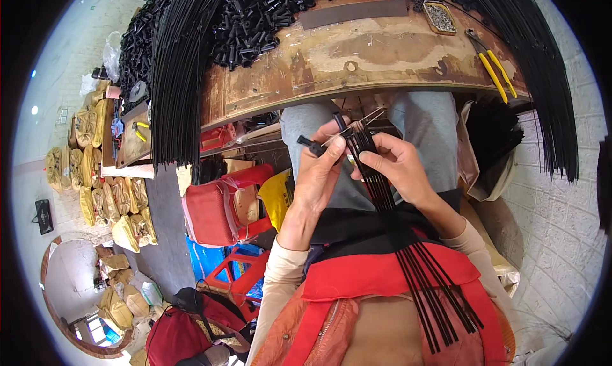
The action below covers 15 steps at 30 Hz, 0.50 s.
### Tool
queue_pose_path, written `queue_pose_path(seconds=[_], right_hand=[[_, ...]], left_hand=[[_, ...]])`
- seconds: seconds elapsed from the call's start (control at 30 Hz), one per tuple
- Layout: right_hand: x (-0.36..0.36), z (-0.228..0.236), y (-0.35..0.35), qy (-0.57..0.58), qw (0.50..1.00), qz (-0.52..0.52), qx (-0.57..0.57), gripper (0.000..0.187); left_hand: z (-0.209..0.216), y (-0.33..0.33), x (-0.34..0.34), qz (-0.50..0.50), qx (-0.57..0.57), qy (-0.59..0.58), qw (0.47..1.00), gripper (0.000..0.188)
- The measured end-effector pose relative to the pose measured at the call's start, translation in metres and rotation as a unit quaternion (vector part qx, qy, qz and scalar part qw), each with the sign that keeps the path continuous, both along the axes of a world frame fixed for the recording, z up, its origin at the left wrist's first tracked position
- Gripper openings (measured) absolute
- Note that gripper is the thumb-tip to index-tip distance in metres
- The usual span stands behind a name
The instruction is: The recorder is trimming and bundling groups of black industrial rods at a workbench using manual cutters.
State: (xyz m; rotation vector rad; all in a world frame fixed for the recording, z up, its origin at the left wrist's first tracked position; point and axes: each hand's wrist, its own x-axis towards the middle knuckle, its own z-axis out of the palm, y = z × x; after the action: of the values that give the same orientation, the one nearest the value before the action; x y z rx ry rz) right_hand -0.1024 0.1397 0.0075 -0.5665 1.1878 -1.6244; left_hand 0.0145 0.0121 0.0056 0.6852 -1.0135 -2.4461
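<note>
My left hand (317,175) is closed, thumb and fingers pinching a small black plastic tube piece (310,144) with a wider collar. Thin, pale wire-like strips (370,117) stick out past its fingertips. My right hand (403,168) closes its thumb and fingers on a bundle of long thin black rods (384,197), like umbrella ribs. These rods fan out over my lap and red-and-black apron (357,270) toward my body. Their upper ends meet near my left thumb; exactly how they join there is hidden by the fingers.
Before me stands a worn wooden bench (370,54). On it are a heap of black tube pieces (255,22), rod bundles (175,79), a small tray of metal bits (440,17) and yellow-handled pliers (492,66). A red padded chair (210,213) is at left, a white brick wall (548,219) at right.
</note>
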Motion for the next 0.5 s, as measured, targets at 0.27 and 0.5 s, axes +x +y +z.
queue_pose_path(seconds=[0.27, 0.5], right_hand=[[-0.012, -0.008, -0.002, -0.135, 0.989, 0.054, -0.015, 0.019], [-0.008, -0.004, 0.001, -0.074, 0.993, 0.09, -0.036, 0.02]], left_hand=[[0.008, -0.003, -0.002, -0.092, 0.008, 0.02, 0.996, 0.036], [0.007, 0.005, 0.006, -0.094, -0.003, 0.034, 0.995, 0.043]])
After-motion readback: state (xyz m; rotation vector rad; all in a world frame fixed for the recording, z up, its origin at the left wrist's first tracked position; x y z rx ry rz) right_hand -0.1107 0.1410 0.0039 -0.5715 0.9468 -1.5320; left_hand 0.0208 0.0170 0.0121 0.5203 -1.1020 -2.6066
